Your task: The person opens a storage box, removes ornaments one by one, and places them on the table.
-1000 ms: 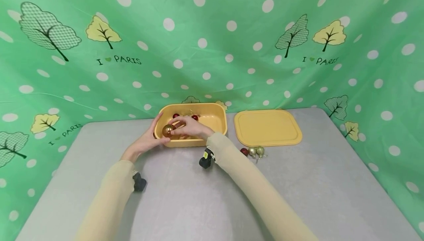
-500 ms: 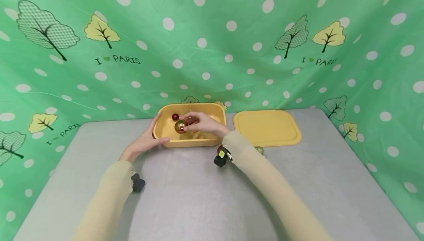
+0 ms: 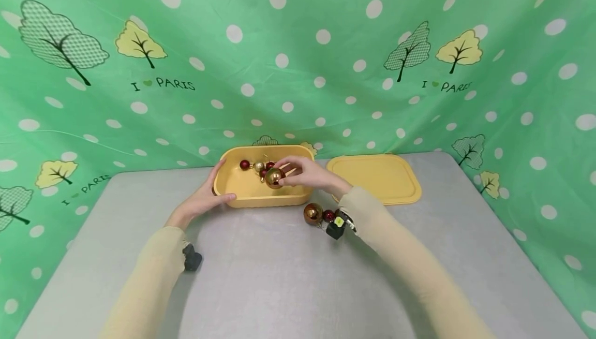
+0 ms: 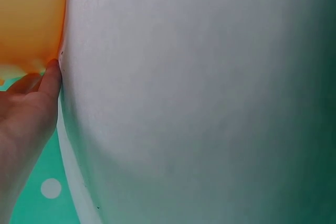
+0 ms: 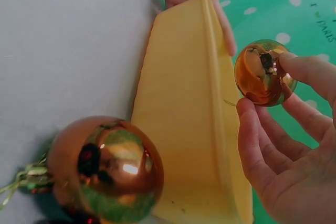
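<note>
A shiny copper-gold Christmas bauble (image 3: 274, 178) is pinched between the thumb and fingertips of my right hand (image 3: 309, 172), over the yellow box (image 3: 265, 203). The right wrist view shows the bauble above the box's rim. My left hand (image 3: 201, 202) holds the box's left end, its thumb on the front rim and its fingers along the side. Inside the box lie several small ornaments, among them a red bauble (image 3: 244, 164) and a pale gold one (image 3: 259, 166). A second large copper-gold bauble (image 3: 313, 214) rests on the table before the box.
A yellow lid (image 3: 372, 176) lies flat to the right of the box. Beside the large bauble on the grey table (image 3: 261, 271) is a small red bauble (image 3: 329, 215), partly near my right wrist's camera. Green printed cloth (image 3: 288, 85) hangs behind.
My right hand has carried the bauble from the box's left end toward its right side. More small ornaments and the large bauble on the table have come into view. The left hand keeps its hold.
</note>
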The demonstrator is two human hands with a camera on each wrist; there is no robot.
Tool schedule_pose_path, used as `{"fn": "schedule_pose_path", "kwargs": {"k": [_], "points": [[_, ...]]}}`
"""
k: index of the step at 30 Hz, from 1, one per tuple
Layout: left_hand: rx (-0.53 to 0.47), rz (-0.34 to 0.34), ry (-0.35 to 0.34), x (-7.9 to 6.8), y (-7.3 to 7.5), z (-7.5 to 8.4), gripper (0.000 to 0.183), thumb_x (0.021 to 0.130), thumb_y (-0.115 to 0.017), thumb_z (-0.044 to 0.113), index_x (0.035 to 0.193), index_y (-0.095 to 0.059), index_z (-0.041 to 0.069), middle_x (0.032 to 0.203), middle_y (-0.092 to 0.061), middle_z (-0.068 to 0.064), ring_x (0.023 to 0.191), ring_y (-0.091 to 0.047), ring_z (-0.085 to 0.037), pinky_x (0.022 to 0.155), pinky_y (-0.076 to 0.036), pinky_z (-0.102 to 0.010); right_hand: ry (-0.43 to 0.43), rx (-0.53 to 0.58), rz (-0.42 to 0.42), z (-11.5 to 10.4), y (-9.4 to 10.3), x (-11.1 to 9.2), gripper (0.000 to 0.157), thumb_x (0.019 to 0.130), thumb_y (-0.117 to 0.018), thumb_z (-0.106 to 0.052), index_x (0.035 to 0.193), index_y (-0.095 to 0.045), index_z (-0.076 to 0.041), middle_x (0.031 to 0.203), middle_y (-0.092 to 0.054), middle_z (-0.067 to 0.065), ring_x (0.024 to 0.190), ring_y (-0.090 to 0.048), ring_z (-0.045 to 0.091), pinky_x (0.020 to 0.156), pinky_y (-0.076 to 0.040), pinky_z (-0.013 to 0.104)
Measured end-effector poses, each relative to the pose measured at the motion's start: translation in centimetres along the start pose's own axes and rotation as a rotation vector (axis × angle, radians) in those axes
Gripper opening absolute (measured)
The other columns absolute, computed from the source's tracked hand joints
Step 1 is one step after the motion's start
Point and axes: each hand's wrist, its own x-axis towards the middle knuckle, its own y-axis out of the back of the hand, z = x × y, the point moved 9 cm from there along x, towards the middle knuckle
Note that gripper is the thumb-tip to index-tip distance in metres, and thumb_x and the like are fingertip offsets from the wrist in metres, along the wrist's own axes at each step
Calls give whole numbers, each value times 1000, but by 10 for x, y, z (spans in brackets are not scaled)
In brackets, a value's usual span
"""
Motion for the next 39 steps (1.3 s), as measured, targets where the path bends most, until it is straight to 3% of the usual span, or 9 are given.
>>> {"fn": "schedule_pose_path", "kwargs": {"k": [9, 16, 21, 33, 39], "points": [[-10, 1, 3, 0, 0, 0, 109, 83, -75, 10, 156, 4, 24, 159, 10, -17, 142, -6, -43, 114, -9, -55, 38, -18, 17, -7, 2, -36, 40, 87, -67, -3, 125, -57, 1, 118, -61, 16, 108, -59, 27, 91, -50, 33], [3, 7, 11, -1, -1, 3, 110, 83, -75, 11, 156, 5, 26, 159, 10, -18, 142, -7, -45, 113, -10, -56, 40, -19, 19, -4, -4, -65, 41, 87, -69, -4, 126, -57, 0, 115, -63, 15, 101, -63, 25, 85, -53, 33], [3, 8, 19, -2, -2, 4, 110, 83, -75, 10, 156, 5, 25, 159, 10, -18, 142, -8, -45, 113, -11, -55, 20, 4, 26, 5, -9, -83, 41, 87, -69, -5, 126, -56, 0, 113, -63, 15, 97, -64, 24, 79, -55, 32], [-8, 6, 19, -2, -3, 3, 109, 84, -74, 11, 156, 5, 26, 159, 10, -17, 142, -7, -43, 114, -10, -55, -25, 65, 65, 33, -28, -119, 42, 85, -72, -2, 125, -57, 1, 112, -61, 13, 96, -63, 27, 82, -55, 33], [-27, -1, 25, -1, -3, 1, 109, 84, -74, 10, 156, 6, 26, 159, 10, -17, 142, -7, -43, 114, -11, -54, -46, 97, 101, 46, -31, -131, 42, 84, -73, 0, 122, -57, 5, 113, -61, 18, 95, -64, 30, 82, -55, 31]]}}
